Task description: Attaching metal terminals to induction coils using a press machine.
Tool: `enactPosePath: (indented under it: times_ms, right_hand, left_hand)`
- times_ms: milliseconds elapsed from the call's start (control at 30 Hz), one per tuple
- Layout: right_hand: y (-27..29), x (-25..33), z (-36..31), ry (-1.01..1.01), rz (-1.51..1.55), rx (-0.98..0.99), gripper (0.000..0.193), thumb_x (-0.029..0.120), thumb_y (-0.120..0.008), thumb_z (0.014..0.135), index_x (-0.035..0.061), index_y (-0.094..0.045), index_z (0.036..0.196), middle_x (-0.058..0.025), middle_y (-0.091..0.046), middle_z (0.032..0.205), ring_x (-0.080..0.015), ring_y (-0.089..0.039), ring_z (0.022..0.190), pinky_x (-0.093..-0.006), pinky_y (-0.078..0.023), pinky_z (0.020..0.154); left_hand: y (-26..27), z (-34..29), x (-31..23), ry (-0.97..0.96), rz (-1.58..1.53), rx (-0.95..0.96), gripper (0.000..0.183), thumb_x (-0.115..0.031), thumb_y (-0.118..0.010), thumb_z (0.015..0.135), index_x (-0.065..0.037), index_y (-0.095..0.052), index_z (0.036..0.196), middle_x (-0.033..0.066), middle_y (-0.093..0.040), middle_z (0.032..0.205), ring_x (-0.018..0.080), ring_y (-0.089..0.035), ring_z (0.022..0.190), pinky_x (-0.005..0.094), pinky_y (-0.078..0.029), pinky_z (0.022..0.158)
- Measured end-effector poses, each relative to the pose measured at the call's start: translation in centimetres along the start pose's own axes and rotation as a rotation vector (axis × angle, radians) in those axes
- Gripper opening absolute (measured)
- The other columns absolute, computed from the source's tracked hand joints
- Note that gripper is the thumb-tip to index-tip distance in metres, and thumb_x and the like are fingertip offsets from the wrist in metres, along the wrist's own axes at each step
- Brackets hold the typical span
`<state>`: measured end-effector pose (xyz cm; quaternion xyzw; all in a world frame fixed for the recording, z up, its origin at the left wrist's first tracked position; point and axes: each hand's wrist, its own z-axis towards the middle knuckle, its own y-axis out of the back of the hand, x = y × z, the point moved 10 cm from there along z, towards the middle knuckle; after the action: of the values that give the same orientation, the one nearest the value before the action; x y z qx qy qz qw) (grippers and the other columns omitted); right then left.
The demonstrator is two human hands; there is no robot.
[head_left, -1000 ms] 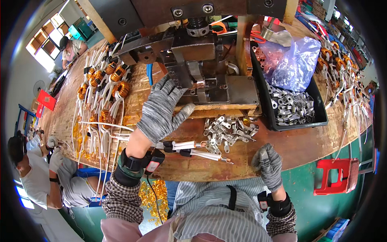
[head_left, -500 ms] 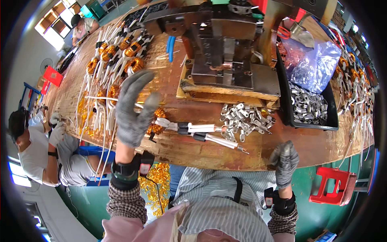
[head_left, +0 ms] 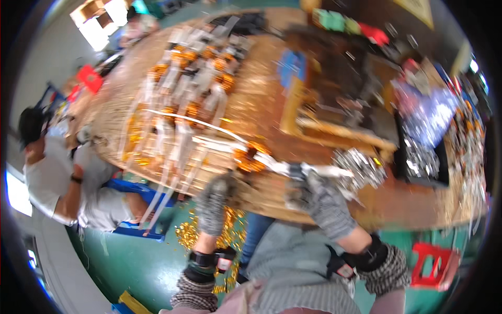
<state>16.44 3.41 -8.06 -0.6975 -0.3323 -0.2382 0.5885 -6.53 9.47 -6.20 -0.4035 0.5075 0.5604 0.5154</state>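
My left hand, in a grey glove, is at the table's front edge, below a ring-shaped coil of copper wire. Its fingers are smeared by motion. The coil's white leads run right, with a black sleeve around them. My right hand, also gloved, is at these leads, its fingers against or just over them beside the sleeve; blur hides whether they grip. Beyond it lies a pile of silvery metal terminals.
A dark metal press on a yellowish base stands behind the terminals. More copper coils cover the table's left. At right is a black bin with terminals and a plastic bag. Another person sits at left; a red stool stands at lower right.
My view has swung, so the table and press appear farther right. My left hand has come down from above the coil to the table edge. My right hand has moved left to the leads.
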Motion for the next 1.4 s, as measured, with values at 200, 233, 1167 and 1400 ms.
enactPosePath:
  times_ms: [200,233,1167,1400]
  right_hand:
    - [1.3,-0.3,2.2,0.068,0.115,-0.134,0.036,0.032,-0.048,0.091,0.0041,-0.046,0.114,-0.0174,-0.060,0.082,-0.0276,-0.064,0.067,-0.0367,-0.057,0.057]
    - [1.3,-0.2,2.5,0.077,0.108,-0.130,0.035,0.031,-0.047,0.091,0.0034,-0.047,0.113,-0.0183,-0.060,0.080,-0.0275,-0.064,0.065,-0.0359,-0.056,0.055]
    - [-6.2,7.4,-2.0,0.402,0.622,0.161,0.035,0.028,-0.049,0.091,0.0028,-0.042,0.114,-0.0093,-0.058,0.079,-0.0154,-0.062,0.067,-0.0258,-0.055,0.055]
    - [0.7,11.4,-17.6,0.408,-0.635,0.006,0.053,0.043,-0.049,0.088,0.0023,-0.044,0.122,-0.0150,-0.055,0.109,-0.0183,-0.058,0.090,-0.0319,-0.048,0.075]
  left_hand:
    - [-2.8,0.5,-0.3,-0.006,-0.024,0.178,0.042,-0.034,-0.048,0.092,0.004,-0.058,0.106,0.0103,-0.064,0.090,0.0127,-0.058,0.082,0.0258,-0.048,0.071]
    - [-2.2,0.2,-0.3,-0.013,-0.023,0.160,0.042,-0.034,-0.048,0.092,0.004,-0.058,0.106,0.0103,-0.064,0.090,0.0127,-0.058,0.082,0.0258,-0.048,0.071]
    - [-14.5,1.5,-8.4,0.239,-1.345,0.782,0.083,-0.040,-0.066,0.069,0.002,-0.029,0.130,0.0159,-0.039,0.129,0.0259,-0.042,0.116,0.0381,-0.034,0.100]
    - [-10.6,4.8,-6.5,0.115,-1.225,0.463,0.083,-0.043,-0.063,0.066,-0.004,-0.034,0.133,0.0203,-0.034,0.134,0.0369,-0.030,0.126,0.0556,-0.013,0.107]
